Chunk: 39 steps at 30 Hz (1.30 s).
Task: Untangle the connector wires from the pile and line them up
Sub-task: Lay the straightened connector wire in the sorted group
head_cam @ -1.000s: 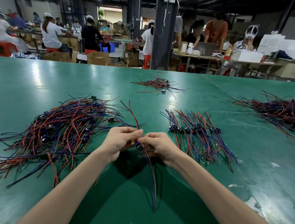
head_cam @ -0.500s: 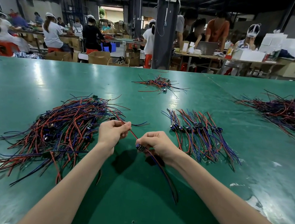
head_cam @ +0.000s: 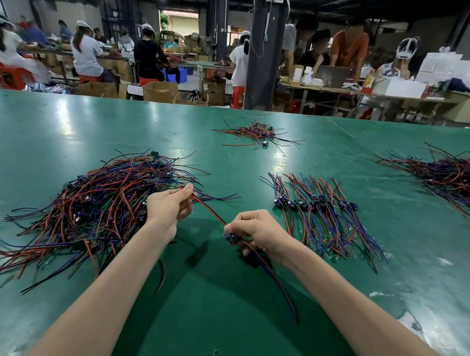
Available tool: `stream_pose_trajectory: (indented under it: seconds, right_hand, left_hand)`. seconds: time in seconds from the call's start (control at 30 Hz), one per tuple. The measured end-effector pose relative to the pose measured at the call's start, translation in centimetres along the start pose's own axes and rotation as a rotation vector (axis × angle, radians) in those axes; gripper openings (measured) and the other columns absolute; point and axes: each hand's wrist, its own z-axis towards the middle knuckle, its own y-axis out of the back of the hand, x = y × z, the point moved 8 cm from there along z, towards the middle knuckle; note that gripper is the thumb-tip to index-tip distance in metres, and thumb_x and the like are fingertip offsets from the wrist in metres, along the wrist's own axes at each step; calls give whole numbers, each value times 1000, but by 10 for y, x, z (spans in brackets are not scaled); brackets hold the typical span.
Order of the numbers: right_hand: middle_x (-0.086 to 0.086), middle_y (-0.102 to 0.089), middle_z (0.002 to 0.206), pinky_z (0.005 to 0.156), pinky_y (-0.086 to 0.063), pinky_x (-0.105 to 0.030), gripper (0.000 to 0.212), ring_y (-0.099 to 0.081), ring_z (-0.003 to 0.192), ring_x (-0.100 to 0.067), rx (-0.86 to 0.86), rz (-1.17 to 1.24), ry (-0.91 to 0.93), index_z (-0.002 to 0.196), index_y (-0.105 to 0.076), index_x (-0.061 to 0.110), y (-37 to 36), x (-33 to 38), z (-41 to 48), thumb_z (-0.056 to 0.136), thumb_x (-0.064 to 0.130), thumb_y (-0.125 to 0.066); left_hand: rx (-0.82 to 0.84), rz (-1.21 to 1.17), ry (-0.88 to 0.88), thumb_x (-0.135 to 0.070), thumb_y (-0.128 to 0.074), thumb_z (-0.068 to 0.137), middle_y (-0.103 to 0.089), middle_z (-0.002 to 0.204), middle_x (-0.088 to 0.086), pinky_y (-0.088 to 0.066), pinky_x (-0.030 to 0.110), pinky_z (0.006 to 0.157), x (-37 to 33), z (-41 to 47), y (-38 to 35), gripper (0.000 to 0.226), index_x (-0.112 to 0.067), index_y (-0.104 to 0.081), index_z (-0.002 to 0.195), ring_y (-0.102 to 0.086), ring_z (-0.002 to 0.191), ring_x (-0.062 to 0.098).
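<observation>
Since a second ago your hands have drawn apart: they were touching over the middle of the worktop, and now a thin red wire (head_cam: 209, 210) runs taut between them. Your left hand (head_cam: 167, 208) pinches one end of that wire between thumb and curled fingers, right at the fringe of the pile. Your right hand (head_cam: 254, 228) is curled round a small blue connector (head_cam: 231, 237), which the red wire joins. From under that hand a blue and red wire pair (head_cam: 275, 279) trails toward the near edge of the worktop.

Just left of your left hand, a large tangled pile of red, blue and black wires (head_cam: 93, 205) with small dark connectors spreads over the left half of the glossy green worktop (head_cam: 211, 327), its loose ends reaching toward the left edge.

Just right of your right hand lies a tidy row of red and blue connector wires (head_cam: 320, 216), with the connectors side by side in a line and the wire ends fanning out both ways.

Near the far edge, at its middle, sits a small tangle of red and black wires (head_cam: 255, 133). A broad heap of dark red and blue wires (head_cam: 462, 180) lies against the right edge.

Beyond the far edge stand a dark pillar (head_cam: 263, 64) and other benches, where people sit or stand at work.
</observation>
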Motion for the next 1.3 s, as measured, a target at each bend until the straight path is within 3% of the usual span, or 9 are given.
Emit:
stream_pose_trajectory:
  seconds: [0.23, 0.47, 0.7, 1.1, 1.3]
  right_hand:
    - [-7, -61, 61, 37, -39, -18, 26, -47, 54, -18, 8, -27, 8, 59, -58, 9, -3, 1, 0, 84, 3, -62]
    - [-10, -62, 65, 40, -41, -19, 26, -51, 57, -20, 54, -54, 31, 59, -60, 11, -5, 1, -1, 83, 5, -64]
    - [0, -63, 56, 42, -40, -17, 18, -54, 45, -6, 200, -9, 108, 67, -61, 6, -20, 7, -3, 84, 1, -65]
    - [2, -64, 56, 43, -39, -14, 15, -54, 45, -5, 259, 26, 117, 69, -63, 6, -21, 8, -4, 83, 1, -67]
    - [2, -65, 60, 45, -42, -14, 13, -56, 49, -5, 250, 20, 106, 72, -65, 6, -20, 4, -3, 84, 2, -66]
  left_hand:
    - [4, -182, 203, -9, -65, 88, -52, 41, 0, -43, 14, 37, 8, -6, -1, 25, -1, -55, 66, -46, 33, 6]
    - [126, -318, 359, -17, -53, 96, -44, 39, -4, -39, 11, 37, 15, -12, -13, 31, -5, -50, 67, -41, 32, 4]
    - [97, -319, 343, -12, -47, 97, -42, 38, -4, -33, 12, 33, 16, -10, -11, 30, -3, -50, 68, -39, 29, 3]
    - [108, -421, 475, -10, -57, 92, -48, 42, -1, -36, 12, 34, 23, -16, -12, 28, -1, -55, 66, -40, 30, 5]
    - [183, -328, 335, -16, -55, 94, -50, 44, -3, -41, 10, 39, 12, -14, -18, 25, -3, -54, 73, -46, 36, 1]
